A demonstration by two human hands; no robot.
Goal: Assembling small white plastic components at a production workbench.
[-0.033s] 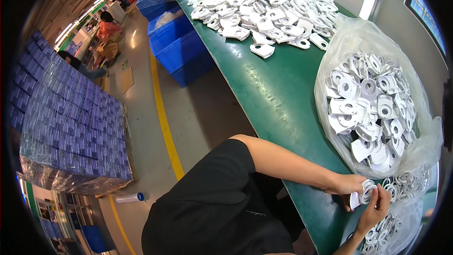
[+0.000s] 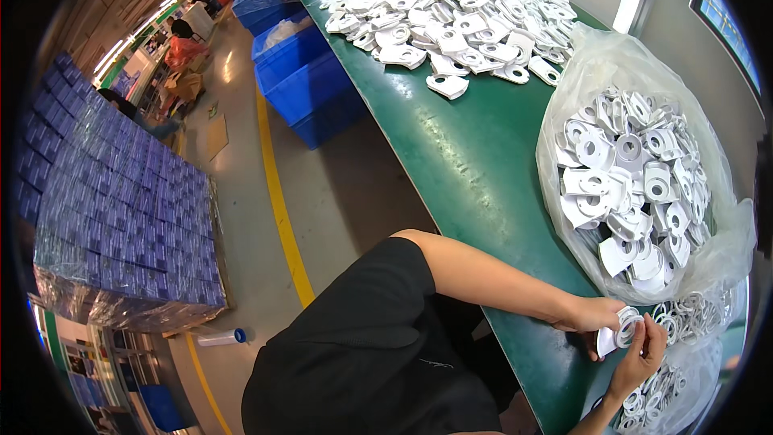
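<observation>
Head view: both hands meet at the near edge of the green desk (image 2: 451, 153), left hand (image 2: 594, 314) and right hand (image 2: 640, 358) pinching one white plastic ring part (image 2: 618, 332) between them. Just beside it bulges a clear bag of white parts (image 2: 636, 185) (another bag below). A loose pile of white parts (image 2: 459, 8) lies farther up; blue bins (image 2: 310, 84) stand on the floor.

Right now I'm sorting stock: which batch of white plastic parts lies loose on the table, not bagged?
The far pile at the top of the green table lies loose. The parts beside the hands sit inside the clear plastic bag.
</observation>
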